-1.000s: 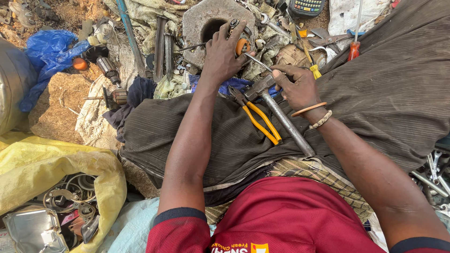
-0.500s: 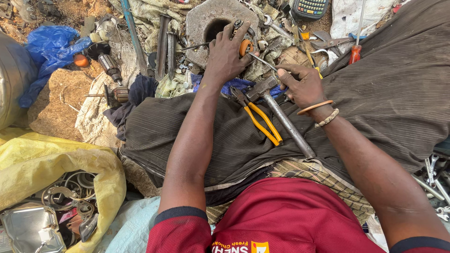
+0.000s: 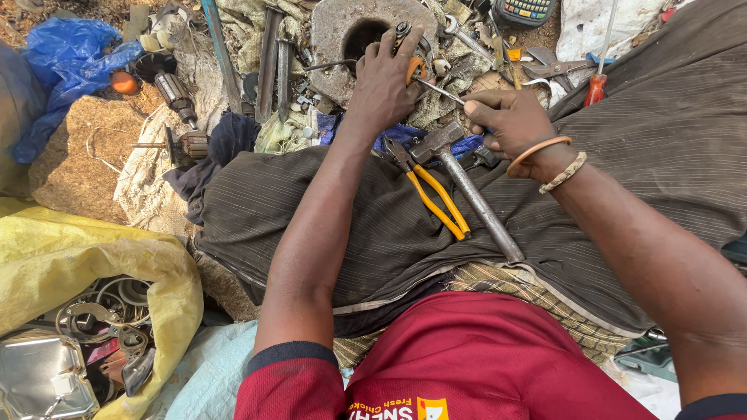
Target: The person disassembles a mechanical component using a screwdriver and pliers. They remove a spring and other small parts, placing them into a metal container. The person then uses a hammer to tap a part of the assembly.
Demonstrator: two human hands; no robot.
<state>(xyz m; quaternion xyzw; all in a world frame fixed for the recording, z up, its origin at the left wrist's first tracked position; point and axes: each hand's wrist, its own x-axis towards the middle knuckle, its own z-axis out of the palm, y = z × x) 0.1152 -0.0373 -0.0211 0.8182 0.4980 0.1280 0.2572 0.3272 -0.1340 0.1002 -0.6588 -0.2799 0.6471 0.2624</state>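
The left hand clamps a small orange-and-metal part against a round grey metal casting. The right hand grips a thin steel rod, probably a screwdriver, its shaft pointing left toward that part.

Wearer's garment: dark red short-sleeved shirt, navy cuff bands, yellow print at chest. Right wrist carries an orange bangle and a braided cream bracelet. Forearms bare.
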